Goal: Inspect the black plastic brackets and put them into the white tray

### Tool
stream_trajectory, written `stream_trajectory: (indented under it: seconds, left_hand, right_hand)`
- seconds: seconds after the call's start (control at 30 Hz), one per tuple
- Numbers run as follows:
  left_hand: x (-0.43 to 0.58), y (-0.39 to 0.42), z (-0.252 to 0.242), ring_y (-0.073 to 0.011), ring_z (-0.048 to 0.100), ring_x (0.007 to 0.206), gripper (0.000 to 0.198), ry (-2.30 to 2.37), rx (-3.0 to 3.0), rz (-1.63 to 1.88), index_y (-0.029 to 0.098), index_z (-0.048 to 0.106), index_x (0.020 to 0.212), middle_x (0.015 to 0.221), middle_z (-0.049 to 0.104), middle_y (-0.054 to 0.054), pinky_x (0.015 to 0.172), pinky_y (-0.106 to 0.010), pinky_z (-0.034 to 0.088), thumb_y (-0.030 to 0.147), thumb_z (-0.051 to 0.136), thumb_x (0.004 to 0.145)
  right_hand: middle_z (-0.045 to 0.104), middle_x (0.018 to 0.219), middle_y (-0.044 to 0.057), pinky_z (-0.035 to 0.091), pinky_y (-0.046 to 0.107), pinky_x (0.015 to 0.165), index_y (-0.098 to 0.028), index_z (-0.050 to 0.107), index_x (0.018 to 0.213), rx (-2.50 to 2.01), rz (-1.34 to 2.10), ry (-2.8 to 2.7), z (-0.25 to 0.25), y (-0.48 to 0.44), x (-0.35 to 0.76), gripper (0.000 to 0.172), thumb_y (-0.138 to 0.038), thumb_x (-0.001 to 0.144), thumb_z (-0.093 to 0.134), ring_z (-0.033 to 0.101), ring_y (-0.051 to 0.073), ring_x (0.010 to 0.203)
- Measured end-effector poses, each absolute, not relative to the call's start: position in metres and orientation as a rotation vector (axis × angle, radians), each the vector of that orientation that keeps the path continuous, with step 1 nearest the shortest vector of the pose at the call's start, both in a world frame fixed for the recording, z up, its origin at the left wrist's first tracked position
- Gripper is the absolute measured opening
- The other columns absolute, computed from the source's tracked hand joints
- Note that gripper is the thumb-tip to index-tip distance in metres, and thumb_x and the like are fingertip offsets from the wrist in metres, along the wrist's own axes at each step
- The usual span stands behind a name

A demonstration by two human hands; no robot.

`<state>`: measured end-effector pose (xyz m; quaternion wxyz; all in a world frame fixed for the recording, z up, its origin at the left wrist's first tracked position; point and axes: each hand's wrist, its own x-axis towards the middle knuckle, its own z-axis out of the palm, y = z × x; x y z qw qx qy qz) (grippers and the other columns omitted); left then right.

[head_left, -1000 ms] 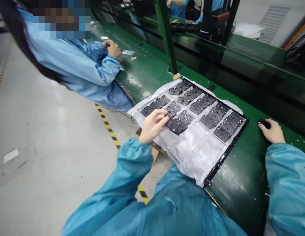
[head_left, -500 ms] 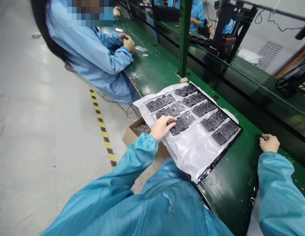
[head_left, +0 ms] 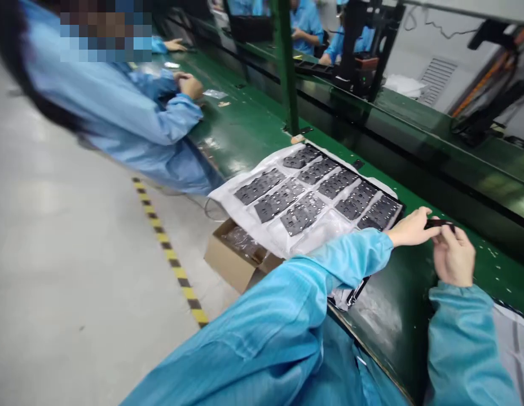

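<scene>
Over the green bench, my left hand reaches across to the right and meets my right hand. Between their fingertips is a small, dark, flat part, pinched by both hands; its details are too small to make out. Under my left forearm lies a tray lined with white film. Several rows of thin black perforated plates fill many of its compartments. My left sleeve hides the tray's near compartments.
An open cardboard box with clear plastic inside stands below the bench edge. A co-worker in a blue smock sits at the left. A green post rises behind the tray. More white film lies at the lower right.
My left hand has left the black plates in the tray and moved right to my right hand. Both now hold the dark part. The view has shifted somewhat.
</scene>
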<state>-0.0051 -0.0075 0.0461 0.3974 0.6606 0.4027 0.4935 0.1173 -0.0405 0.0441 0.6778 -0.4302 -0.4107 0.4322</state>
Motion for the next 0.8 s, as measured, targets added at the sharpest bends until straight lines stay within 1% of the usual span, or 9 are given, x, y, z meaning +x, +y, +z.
stream_trajectory:
  seconds: [0.07,0.13,0.2,0.27,0.37,0.47,0.53,0.6,0.8]
  left_hand:
    - [0.012,-0.016,0.031,-0.0195,0.064,0.08,0.023,0.926,1.705,1.105,0.018,0.058,0.102,0.095,0.066,-0.01,0.073,-0.031,0.05,0.03,0.059,0.083]
    - [0.012,-0.026,0.016,-0.0159,0.062,0.069,0.022,0.897,1.683,1.019,0.015,0.058,0.097,0.086,0.066,-0.008,0.066,-0.029,0.049,0.034,0.051,0.087]
    - [0.005,-0.03,0.005,-0.0137,0.059,0.066,0.022,0.906,1.643,0.957,0.014,0.058,0.087,0.077,0.063,-0.005,0.063,-0.026,0.046,0.035,0.051,0.087]
    - [-0.001,-0.031,-0.001,-0.0119,0.057,0.068,0.019,0.885,1.637,0.943,0.014,0.057,0.083,0.074,0.061,-0.003,0.064,-0.023,0.044,0.033,0.054,0.085]
    - [-0.003,-0.034,0.001,-0.0096,0.054,0.07,0.012,0.851,1.647,0.94,0.015,0.056,0.085,0.076,0.06,0.0,0.065,-0.02,0.042,0.027,0.054,0.083]
    - [-0.002,-0.037,0.009,-0.007,0.05,0.058,0.013,0.837,1.619,0.844,0.017,0.054,0.092,0.07,0.058,0.003,0.057,-0.018,0.038,0.027,0.05,0.085]
    - [-0.001,-0.037,0.011,-0.0058,0.046,0.05,0.015,0.837,1.593,0.789,0.018,0.053,0.095,0.065,0.056,0.004,0.052,-0.018,0.035,0.028,0.047,0.087]
    - [-0.002,-0.036,0.013,-0.0056,0.046,0.049,0.015,0.835,1.598,0.763,0.018,0.052,0.096,0.064,0.055,0.004,0.051,-0.018,0.034,0.029,0.047,0.087]
    - [-0.004,-0.036,0.016,-0.008,0.051,0.061,0.013,0.839,1.694,0.798,0.016,0.054,0.094,0.075,0.06,0.001,0.059,-0.019,0.037,0.025,0.047,0.086]
  right_hand:
    - [0.066,0.088,0.002,0.052,0.027,0.075,-0.016,0.066,0.08,-1.034,0.97,-0.884,0.03,-0.052,0.119,0.021,-0.029,0.067,0.076,0.062,0.013,0.081]
    - [0.065,0.079,0.001,0.051,0.025,0.071,-0.015,0.066,0.077,-1.162,0.897,-0.906,0.015,-0.057,0.124,0.022,-0.033,0.068,0.075,0.059,0.011,0.073]
    - [0.064,0.075,0.0,0.049,0.024,0.066,-0.015,0.066,0.078,-1.272,0.851,-0.929,0.001,-0.058,0.131,0.023,-0.033,0.067,0.074,0.056,0.011,0.068]
    - [0.063,0.071,-0.001,0.048,0.023,0.059,-0.015,0.066,0.083,-1.296,0.893,-0.956,-0.008,-0.057,0.137,0.023,-0.033,0.07,0.072,0.054,0.01,0.061]
    - [0.059,0.064,-0.003,0.043,0.02,0.047,-0.016,0.065,0.091,-1.301,0.969,-0.978,-0.01,-0.06,0.138,0.025,-0.034,0.074,0.066,0.049,0.007,0.048]
    - [0.056,0.06,-0.004,0.037,0.018,0.038,-0.016,0.064,0.09,-1.349,0.941,-0.982,-0.007,-0.061,0.137,0.024,-0.037,0.078,0.062,0.046,0.006,0.04]
    - [0.056,0.06,-0.004,0.035,0.017,0.035,-0.016,0.062,0.087,-1.372,0.91,-0.981,-0.005,-0.061,0.136,0.024,-0.038,0.078,0.063,0.045,0.005,0.038]
    - [0.056,0.06,-0.004,0.034,0.017,0.033,-0.016,0.061,0.086,-1.391,0.888,-0.983,-0.005,-0.061,0.135,0.024,-0.038,0.079,0.063,0.046,0.005,0.037]
    - [0.055,0.061,-0.004,0.035,0.016,0.034,-0.016,0.06,0.084,-1.411,0.816,-0.997,-0.004,-0.062,0.134,0.022,-0.038,0.081,0.06,0.045,0.004,0.037]
